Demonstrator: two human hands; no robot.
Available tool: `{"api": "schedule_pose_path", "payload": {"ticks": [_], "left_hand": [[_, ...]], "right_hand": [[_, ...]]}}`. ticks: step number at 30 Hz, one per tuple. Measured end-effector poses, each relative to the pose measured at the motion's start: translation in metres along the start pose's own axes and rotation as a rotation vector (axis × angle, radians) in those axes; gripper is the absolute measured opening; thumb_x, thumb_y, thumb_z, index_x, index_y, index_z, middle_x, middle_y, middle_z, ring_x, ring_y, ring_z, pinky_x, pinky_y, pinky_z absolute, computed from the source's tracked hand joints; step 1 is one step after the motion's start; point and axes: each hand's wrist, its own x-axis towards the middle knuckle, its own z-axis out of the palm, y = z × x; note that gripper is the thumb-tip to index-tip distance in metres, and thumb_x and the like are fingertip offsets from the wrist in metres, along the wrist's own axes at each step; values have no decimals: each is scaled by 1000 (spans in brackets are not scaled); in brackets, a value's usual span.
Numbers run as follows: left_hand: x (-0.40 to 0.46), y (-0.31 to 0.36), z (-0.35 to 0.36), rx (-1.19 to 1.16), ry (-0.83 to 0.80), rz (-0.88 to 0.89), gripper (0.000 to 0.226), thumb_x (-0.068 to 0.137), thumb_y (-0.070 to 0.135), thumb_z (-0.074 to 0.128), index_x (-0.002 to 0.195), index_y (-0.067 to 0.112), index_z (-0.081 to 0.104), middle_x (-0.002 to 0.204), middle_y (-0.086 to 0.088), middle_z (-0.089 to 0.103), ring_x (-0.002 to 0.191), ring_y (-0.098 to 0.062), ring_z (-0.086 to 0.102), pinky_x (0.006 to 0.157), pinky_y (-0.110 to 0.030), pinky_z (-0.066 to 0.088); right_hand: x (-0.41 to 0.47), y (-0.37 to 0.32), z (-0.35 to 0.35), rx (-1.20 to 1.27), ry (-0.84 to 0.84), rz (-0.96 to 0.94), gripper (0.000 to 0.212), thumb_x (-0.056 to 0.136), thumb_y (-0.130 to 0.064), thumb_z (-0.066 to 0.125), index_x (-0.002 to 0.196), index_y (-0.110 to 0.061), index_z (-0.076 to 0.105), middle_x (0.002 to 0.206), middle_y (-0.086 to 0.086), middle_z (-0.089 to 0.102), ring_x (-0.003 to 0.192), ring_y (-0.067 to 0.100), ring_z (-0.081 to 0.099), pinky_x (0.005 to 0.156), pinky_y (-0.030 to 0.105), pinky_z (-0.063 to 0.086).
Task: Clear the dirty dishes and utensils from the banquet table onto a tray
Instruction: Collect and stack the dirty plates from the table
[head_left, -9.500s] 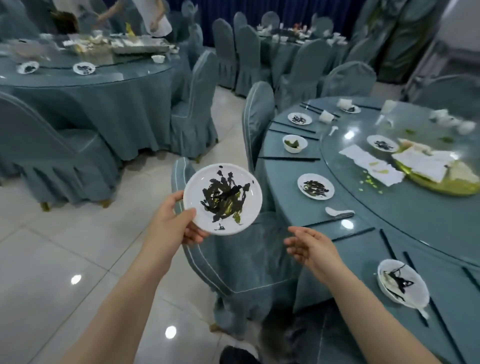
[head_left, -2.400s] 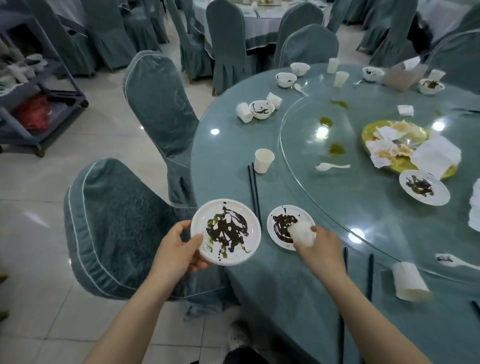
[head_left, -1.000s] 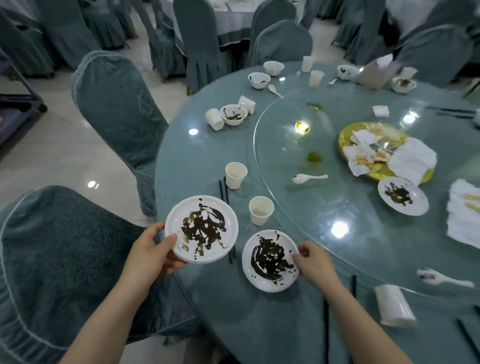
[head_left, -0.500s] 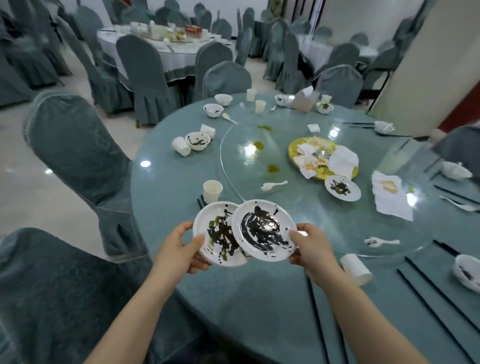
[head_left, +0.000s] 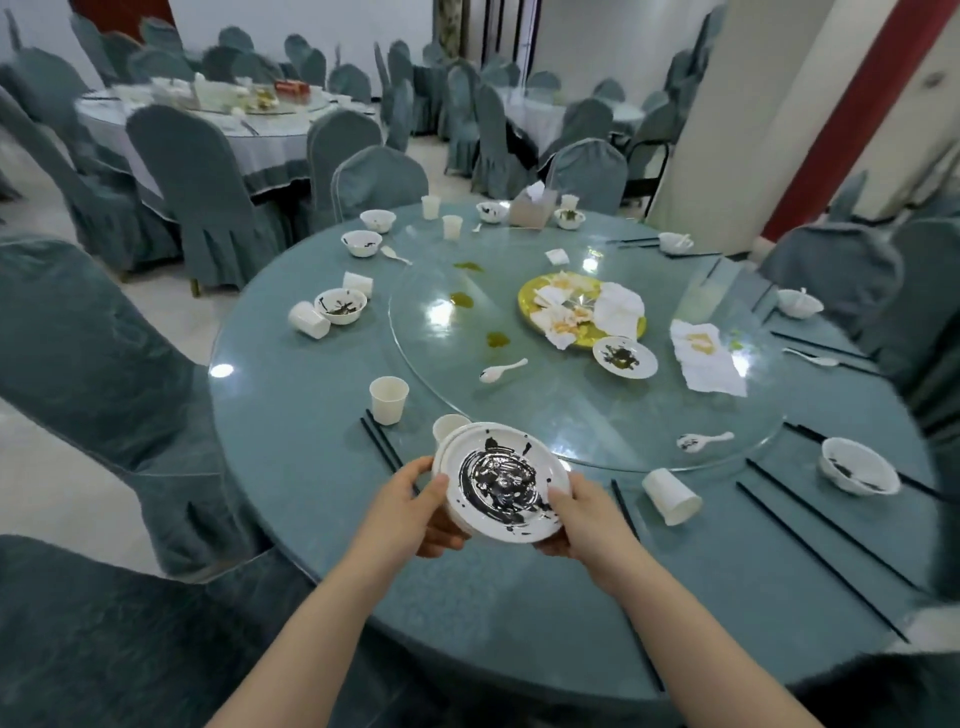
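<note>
Now stacked, the second sauce-smeared white plate (head_left: 503, 483) covers the first; left hand (head_left: 410, 512) and right hand (head_left: 584, 514) fingers curl around the stack's rims above the table (head_left: 291, 415).

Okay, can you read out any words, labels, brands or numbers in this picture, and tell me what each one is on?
No text can be read anywhere.
The tissue box on the table: no print shows.
The red box on the far table: too small and blurred to read.
The plates and paper cups: plain white, only sauce smears.

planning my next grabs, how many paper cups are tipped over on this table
3: one cup by the right chopsticks, one left of the dirty bowl, one behind it. More may be hidden.
</note>
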Motion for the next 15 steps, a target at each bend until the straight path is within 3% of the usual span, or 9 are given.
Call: {"api": "schedule_pose_path", "payload": {"ticks": [4,10,15], "left_hand": [[10,16,13,6,-102,4,21,101,32,35,116,34,50,73,-13,73,60,-23,69,49,-22,48],[51,42,47,73,-169,13,22,102,26,36,117,33,49,69,-12,73,59,-22,70,45,-19,47],[103,54,96,54,-161,-42,21,100,26,42,120,33,46,69,-12,73,56,-21,69,47,-22,49]], "right_hand": [[7,5,-16,51,59,42,14,91,-6,50,97,-9,63,84,10,69,63,16,63,51,24,51],[37,-1,-55,271,122,95,9,92,-3,51,96,-10,54,78,13,66,45,15,62,40,23,48],[80,-5,-109,321,139,112,9,93,-4,51,100,-10,51,85,15,65,50,17,63,42,25,49]]}}
